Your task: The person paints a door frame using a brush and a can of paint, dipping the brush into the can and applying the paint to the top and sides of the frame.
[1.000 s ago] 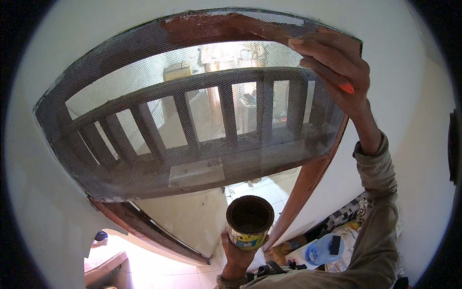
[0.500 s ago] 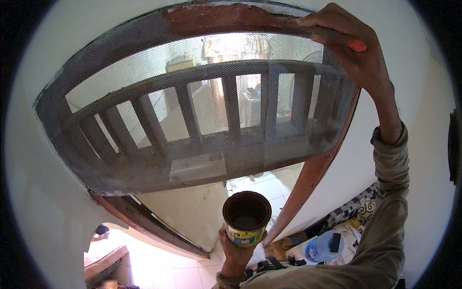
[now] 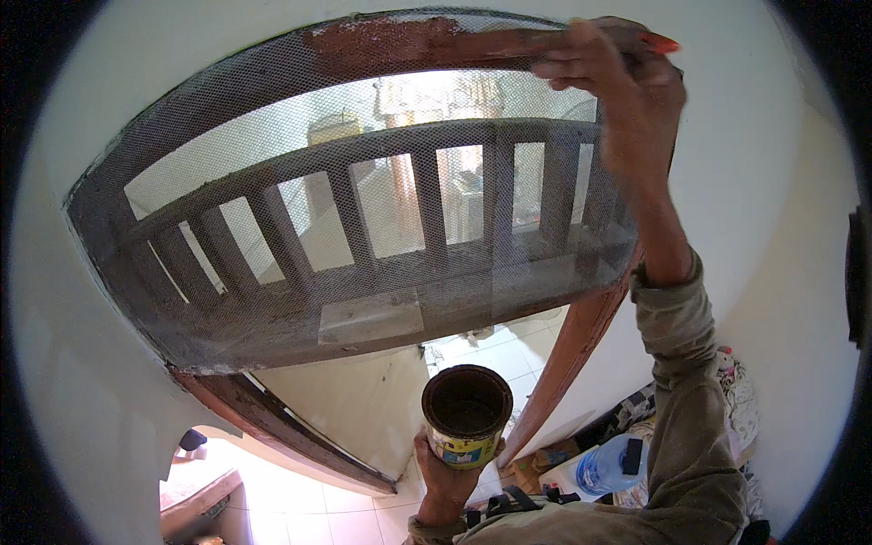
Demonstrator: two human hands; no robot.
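Note:
My right hand (image 3: 627,82) is raised at the top right, its fingers closed round a paintbrush with a red handle end (image 3: 660,43). The brush points left along the top rail of an arched wooden frame (image 3: 245,95), which is covered with wire mesh. A reddish-brown painted patch (image 3: 372,45) lies on that rail; the rest of the frame is dull dark grey-brown. Low in the middle, my left hand (image 3: 445,481) grips a paint tin (image 3: 467,418) from beneath and behind. The tin is upright and uncovered, dark inside, with a yellow label.
Below the mesh panel is a doorway, with a reddish-brown right post (image 3: 572,372) and a pale door (image 3: 345,409). A blue water bottle (image 3: 613,465) stands at lower right beside cloth bundles. Upright slats (image 3: 354,213) cross the panel. White walls flank it.
My right hand and forearm have shifted left, and the wrist has turned, with the brush still in the fingers. My left hand and the paint tin have barely moved.

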